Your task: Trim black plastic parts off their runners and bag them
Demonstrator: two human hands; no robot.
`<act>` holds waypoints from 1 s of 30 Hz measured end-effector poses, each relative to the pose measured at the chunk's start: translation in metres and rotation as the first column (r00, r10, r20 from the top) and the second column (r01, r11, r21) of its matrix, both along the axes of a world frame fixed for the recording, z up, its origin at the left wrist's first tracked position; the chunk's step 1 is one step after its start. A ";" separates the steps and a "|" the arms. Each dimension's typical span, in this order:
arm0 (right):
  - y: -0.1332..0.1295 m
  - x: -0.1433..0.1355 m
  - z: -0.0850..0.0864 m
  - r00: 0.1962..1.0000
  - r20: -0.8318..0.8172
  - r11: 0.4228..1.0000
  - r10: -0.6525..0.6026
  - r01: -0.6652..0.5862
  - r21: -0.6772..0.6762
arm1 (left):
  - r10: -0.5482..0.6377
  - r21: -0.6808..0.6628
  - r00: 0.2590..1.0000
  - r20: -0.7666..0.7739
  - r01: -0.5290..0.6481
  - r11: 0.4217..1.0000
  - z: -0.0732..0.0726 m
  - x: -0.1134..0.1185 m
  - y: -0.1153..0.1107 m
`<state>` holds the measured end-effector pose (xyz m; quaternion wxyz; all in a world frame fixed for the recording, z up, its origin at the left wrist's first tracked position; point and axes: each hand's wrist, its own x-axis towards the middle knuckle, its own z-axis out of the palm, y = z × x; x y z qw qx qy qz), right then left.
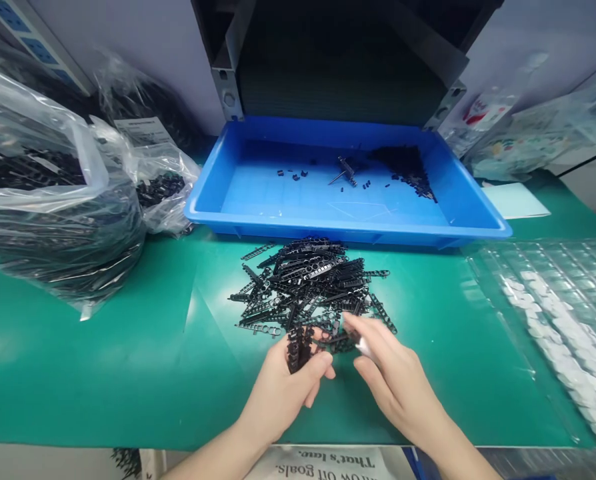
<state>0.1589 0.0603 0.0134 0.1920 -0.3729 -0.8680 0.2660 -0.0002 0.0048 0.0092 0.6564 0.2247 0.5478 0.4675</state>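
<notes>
A loose pile of black plastic strips (313, 273) lies on the green table, in front of the blue tray. Several black strips (298, 350) are bunched in my left hand (291, 380), whose fingers wrap round them at the near edge of the pile. My right hand (391, 373) is just to the right, with thumb and fingers apart at the pile's near right edge. Something small and white (365, 348) shows between its thumb and fingers, partly hidden and blurred, so its hold is unclear.
Behind the pile, a blue tray (298, 227) holds small black parts and a tool-like piece. Clear bags of black parts (63, 233) stand at the left. On the right lies a clear plastic tray (498, 313) with white pieces (563, 340). A bottle (483, 113) stands behind.
</notes>
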 end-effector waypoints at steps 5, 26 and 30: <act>-0.010 -0.006 0.003 0.995 0.084 0.998 0.062 -0.061 -0.011 | 0.008 0.033 0.999 -0.032 -0.007 0.999 0.000 0.000 0.000; -0.020 -0.017 -0.004 0.998 0.067 0.999 0.009 -0.012 0.038 | 0.071 -0.049 0.992 -0.100 -0.076 0.996 -0.006 0.006 -0.002; -0.019 -0.015 -0.007 0.999 0.039 0.998 -0.015 0.013 0.065 | 0.089 -0.026 0.995 -0.055 -0.090 0.996 -0.013 0.006 -0.003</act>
